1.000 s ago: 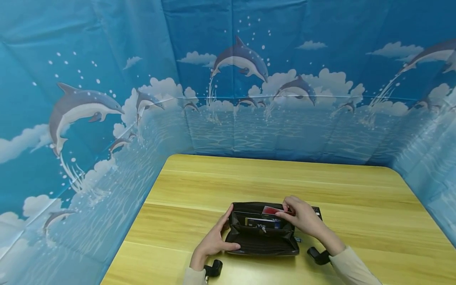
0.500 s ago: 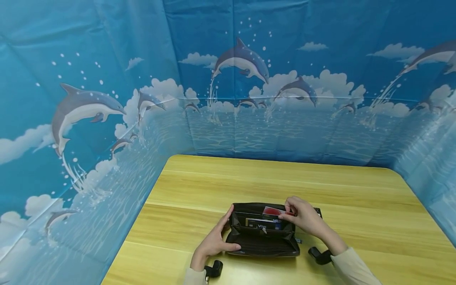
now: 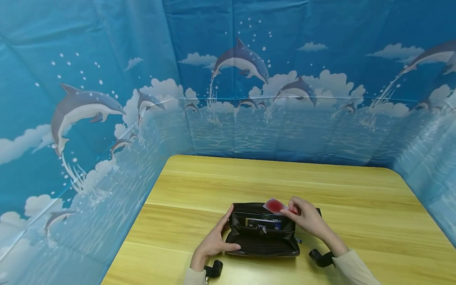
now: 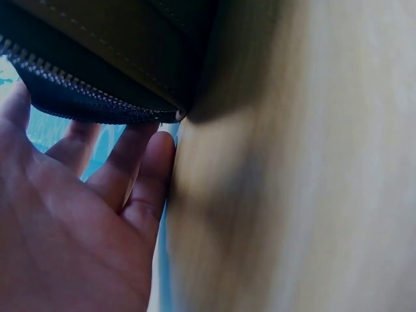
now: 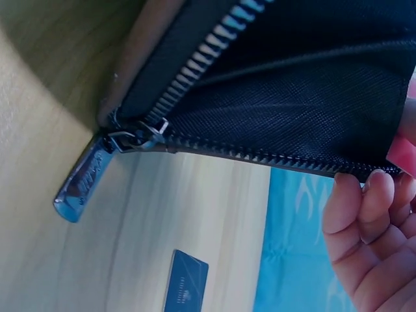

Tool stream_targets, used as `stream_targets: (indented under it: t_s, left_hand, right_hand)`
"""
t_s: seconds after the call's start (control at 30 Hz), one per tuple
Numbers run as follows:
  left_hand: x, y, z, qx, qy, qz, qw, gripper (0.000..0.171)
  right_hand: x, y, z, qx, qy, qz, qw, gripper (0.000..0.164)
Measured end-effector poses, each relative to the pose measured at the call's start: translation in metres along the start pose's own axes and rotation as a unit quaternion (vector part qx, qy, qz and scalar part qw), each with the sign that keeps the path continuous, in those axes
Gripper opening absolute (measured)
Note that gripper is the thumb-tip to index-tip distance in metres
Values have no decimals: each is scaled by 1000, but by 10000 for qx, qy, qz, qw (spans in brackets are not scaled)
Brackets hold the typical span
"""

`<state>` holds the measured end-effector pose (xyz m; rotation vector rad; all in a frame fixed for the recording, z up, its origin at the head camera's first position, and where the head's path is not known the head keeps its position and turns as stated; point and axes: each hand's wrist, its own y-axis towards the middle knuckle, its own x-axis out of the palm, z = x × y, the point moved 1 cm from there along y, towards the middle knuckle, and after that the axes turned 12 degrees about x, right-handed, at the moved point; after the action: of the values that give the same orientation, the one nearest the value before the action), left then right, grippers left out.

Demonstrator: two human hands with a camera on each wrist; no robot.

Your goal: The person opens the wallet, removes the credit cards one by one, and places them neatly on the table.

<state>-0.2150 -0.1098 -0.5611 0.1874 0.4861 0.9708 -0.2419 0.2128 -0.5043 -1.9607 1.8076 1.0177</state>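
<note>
A dark zip-around wallet lies opened out on the table. My left hand holds its left side, thumb on the front flap and fingers behind the edge. In the left wrist view, fingertips meet the zipped edge. My right hand pinches a red card at its right end, over the wallet's back edge. Dark cards marked "Vip" stand in the wallet's slots. A metal zip pull hangs at the wallet's corner in the right wrist view.
A dark card lies on the wooden table beyond the wallet's right side, mostly hidden by the right hand in the head view. A blue dolphin-print curtain surrounds the table's far and side edges.
The red card has risen from inside the wallet and tilted, so more of its face shows. My right hand has shifted slightly right with it; the left hand keeps its place.
</note>
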Motion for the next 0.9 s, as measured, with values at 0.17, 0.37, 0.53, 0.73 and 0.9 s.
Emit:
stream_targets:
  t_s: [0.17,0.37,0.53,0.73,0.9]
  left_hand:
    - [0,-1,-9,12,22,35,10000,112]
    - [-1,-1,-9,56,63,51,10000,110]
    - [0,0,-9,55,90,26,9999,112]
    - [-1,2,5,-35,-8,-62,10000,112]
    - [-4,5,26,-163,-174,-196,9995,109]
  right_hand:
    - [2,-2,1,258,166,109,9995,29]
    - [1,-5,2,683,356,295,9966,25]
    - [0,-6,2,988,611,333,9927,24]
    - [-3,-7,6,1171,847,213,9893,23]
    - [-4,-8,9,1333,866,89,9872,24]
